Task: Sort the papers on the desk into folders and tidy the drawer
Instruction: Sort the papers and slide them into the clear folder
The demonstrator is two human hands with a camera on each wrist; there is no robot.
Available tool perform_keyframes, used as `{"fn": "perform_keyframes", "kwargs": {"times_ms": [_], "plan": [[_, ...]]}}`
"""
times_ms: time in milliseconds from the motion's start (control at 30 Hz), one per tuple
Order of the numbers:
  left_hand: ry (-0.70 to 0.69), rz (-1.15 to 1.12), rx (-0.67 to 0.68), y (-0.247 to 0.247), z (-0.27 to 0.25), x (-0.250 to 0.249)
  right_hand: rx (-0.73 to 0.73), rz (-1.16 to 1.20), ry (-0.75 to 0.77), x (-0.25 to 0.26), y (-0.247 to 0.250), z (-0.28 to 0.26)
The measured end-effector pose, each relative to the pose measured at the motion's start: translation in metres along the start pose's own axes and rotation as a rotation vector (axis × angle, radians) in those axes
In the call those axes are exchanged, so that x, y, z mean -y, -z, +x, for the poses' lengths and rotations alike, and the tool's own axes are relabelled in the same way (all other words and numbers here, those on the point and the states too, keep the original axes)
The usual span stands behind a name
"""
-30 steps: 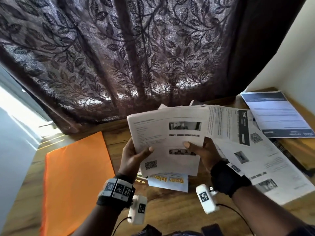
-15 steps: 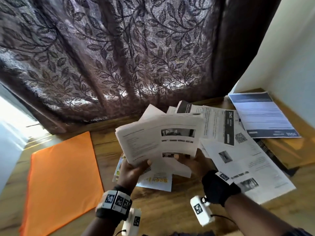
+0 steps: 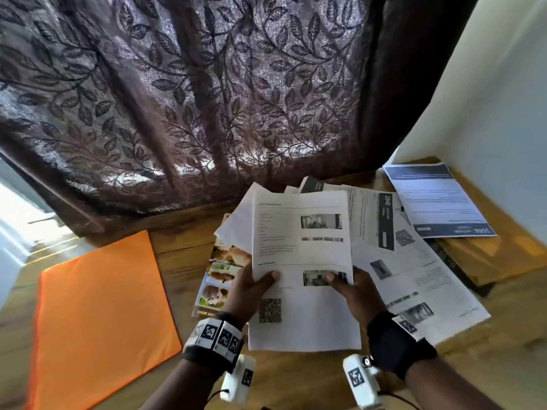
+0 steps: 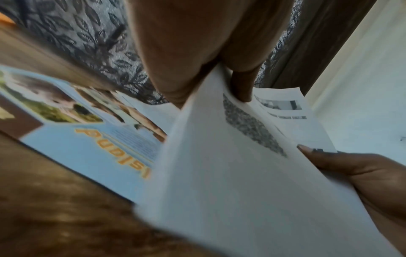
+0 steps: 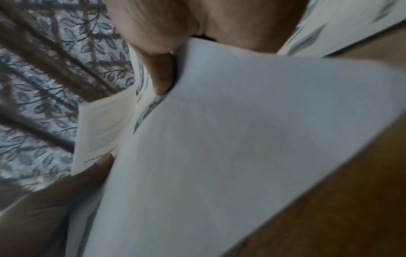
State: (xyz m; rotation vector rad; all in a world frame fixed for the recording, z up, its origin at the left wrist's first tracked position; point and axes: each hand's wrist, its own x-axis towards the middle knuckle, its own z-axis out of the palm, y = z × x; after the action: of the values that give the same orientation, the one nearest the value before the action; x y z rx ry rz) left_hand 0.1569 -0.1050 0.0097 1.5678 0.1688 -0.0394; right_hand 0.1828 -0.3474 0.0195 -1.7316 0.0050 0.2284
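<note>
paper sheets [image 3: 299, 250] are light and floppy; our left hand [image 3: 245, 291] and right hand [image 3: 355, 294] pinch their lower half, thumbs on top, near the orange folder [image 3: 97, 315].

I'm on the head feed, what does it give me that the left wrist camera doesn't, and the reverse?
Head only: the orange folder, the blue-banded sheet by the wall, and the left hand.
Left wrist only: orange lettering on the colour brochure.
Both: the held white sheet with its QR code, the right hand gripping it.

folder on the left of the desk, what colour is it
Plain orange folder; the head view shows it best.
</note>
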Motion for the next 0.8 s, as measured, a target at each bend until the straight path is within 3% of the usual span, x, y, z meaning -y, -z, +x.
{"fn": "perform_keyframes", "kwargs": {"times_ms": [200,300,367,633,800], "plan": [[0.040,0.076,0.140,-0.024,0.014,0.014,-0.173,0.056,-0.132,-0.016,0.038,-0.027],[0.148,0.100,0.173,-0.040,0.023,0.012,-0.229,0.043,-0.125,-0.024,0.060,-0.034],[0.127,0.190,0.191,-0.049,0.034,0.010,-0.291,0.032,-0.119,-0.032,0.078,-0.034],[-0.139,0.783,0.097,-0.085,0.110,0.005,-0.383,0.091,-0.235,-0.056,0.146,-0.022],[-0.156,1.370,0.339,-0.113,0.142,-0.005,-0.435,0.158,-0.307,-0.061,0.170,-0.002]]}}
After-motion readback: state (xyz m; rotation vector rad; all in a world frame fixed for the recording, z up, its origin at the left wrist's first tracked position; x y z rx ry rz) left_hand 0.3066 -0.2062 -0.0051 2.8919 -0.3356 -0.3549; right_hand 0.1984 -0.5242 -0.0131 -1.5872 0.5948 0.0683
